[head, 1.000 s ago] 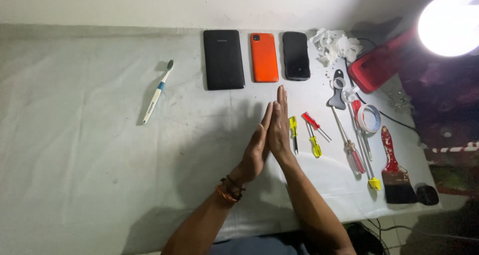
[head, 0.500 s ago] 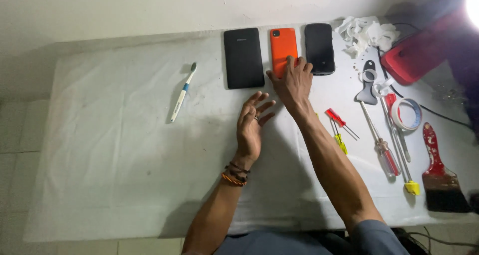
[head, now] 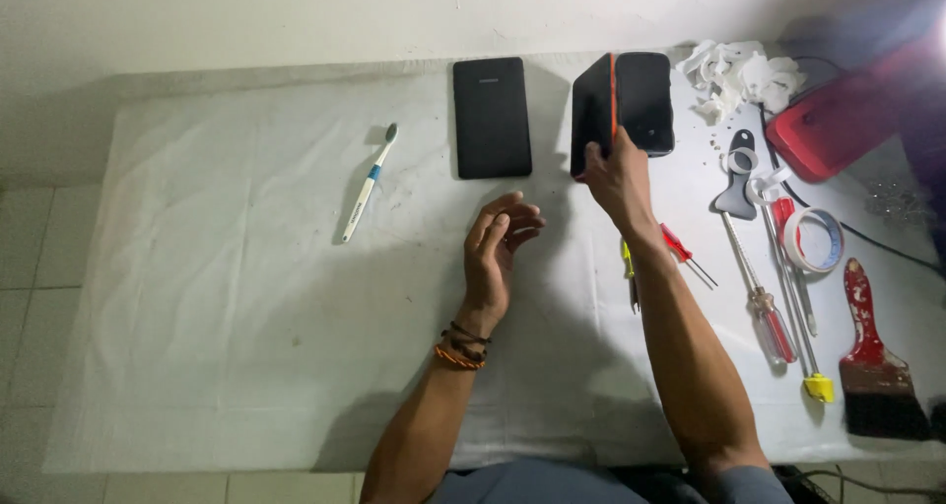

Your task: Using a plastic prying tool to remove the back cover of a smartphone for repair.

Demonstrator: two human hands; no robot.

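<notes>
Gripping the orange-edged phone point(head: 595, 115) at its lower end, the right hand point(head: 616, 174) tilts it up on edge in the upper middle of the frame; the left hand point(head: 498, 253) hovers empty at centre, fingers loosely curled; a black phone point(head: 491, 117) lies flat to the left, another dark phone point(head: 647, 102) just behind; a toothbrush point(head: 368, 182) lies farther left; screwdrivers point(head: 764, 307), tape roll point(head: 813, 239) and paintbrush point(head: 872, 366) crowd the right.

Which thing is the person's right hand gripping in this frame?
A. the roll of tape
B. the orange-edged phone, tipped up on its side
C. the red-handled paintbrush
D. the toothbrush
B: the right hand pinches the orange-edged phone by its lower end, tilted up off the white cloth, while the left hand is open and holds nothing.
</notes>
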